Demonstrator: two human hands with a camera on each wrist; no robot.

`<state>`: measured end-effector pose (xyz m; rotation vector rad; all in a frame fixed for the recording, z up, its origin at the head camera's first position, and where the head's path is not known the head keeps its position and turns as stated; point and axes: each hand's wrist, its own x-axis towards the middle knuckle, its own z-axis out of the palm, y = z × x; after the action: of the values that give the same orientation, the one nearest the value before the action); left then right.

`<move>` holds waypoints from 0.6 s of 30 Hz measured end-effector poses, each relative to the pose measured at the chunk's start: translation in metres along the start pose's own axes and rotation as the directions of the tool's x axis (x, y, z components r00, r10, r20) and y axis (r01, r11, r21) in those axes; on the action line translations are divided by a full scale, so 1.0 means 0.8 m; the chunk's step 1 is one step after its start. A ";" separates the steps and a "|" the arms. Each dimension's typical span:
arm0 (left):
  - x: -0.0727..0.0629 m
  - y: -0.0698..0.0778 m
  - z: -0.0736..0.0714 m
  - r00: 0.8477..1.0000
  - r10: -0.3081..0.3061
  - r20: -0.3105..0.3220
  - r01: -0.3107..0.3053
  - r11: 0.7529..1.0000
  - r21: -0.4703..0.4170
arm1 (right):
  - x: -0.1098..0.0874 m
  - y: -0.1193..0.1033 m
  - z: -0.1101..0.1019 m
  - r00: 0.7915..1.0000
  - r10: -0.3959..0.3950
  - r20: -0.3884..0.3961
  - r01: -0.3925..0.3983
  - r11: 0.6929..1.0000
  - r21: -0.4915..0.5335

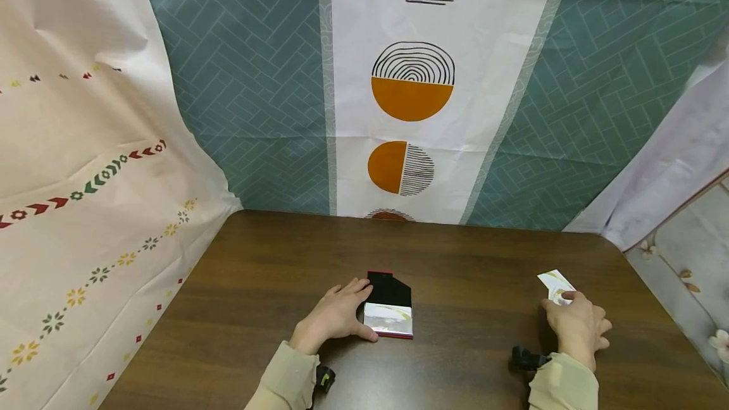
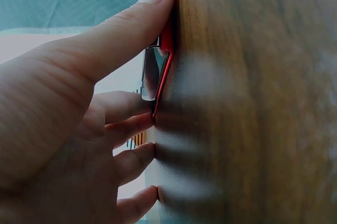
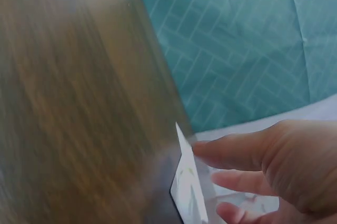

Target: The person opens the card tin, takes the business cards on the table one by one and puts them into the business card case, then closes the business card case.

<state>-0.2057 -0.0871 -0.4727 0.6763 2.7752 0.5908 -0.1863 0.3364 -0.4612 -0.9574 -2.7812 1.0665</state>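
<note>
A small card case, black inside with red edges and a silvery front, lies on the brown table left of centre. My left hand holds it by its left side, thumb at the near corner and index finger at the far flap. In the left wrist view the thumb rests along the red edge of the case, and the other fingertips touch the table. White cards with yellow-green print lie at the right. Over their near part is my right hand, its fingers loosely spread, the thumb close to a card edge.
The wooden table ends at a wall cloth of teal and white with orange circles. A cream patterned cloth hangs on the left, and pale floral fabric is at the right edge. A black wrist strap shows on the right arm.
</note>
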 end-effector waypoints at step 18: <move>0.001 -0.001 0.001 1.000 -0.005 -0.001 0.005 1.000 0.022 | 0.006 0.029 -0.009 0.992 0.125 -0.015 -0.125 0.992 0.032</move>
<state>-0.2061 -0.0871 -0.4735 0.6731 2.7873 0.5609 -0.1759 0.3568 -0.4705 -1.1448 -2.7148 1.1064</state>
